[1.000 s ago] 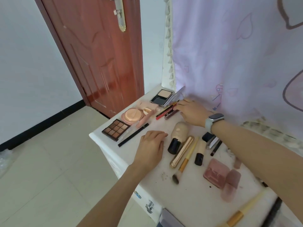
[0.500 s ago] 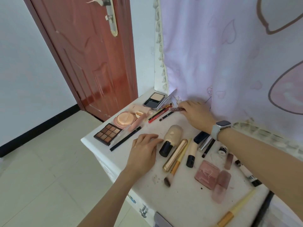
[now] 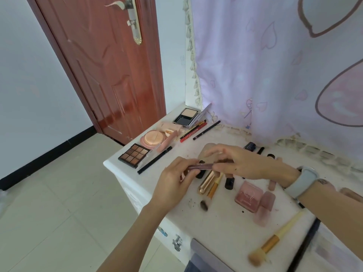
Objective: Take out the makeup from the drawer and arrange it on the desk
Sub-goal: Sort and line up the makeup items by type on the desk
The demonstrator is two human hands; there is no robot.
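Tube (image 3: 200,166) lifted between both hands.

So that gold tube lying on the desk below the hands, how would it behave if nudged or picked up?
The gold tube looks round and smooth, so a sideways push would probably roll it, though the brush lying against it may stop it. Its shiny finish suggests a somewhat slippery grip. It looks rigid and likely light.

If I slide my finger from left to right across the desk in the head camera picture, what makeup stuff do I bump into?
Eyeshadow palette → round powder puff → left hand → gold tube → right hand → pink compact → yellow-handled brush.
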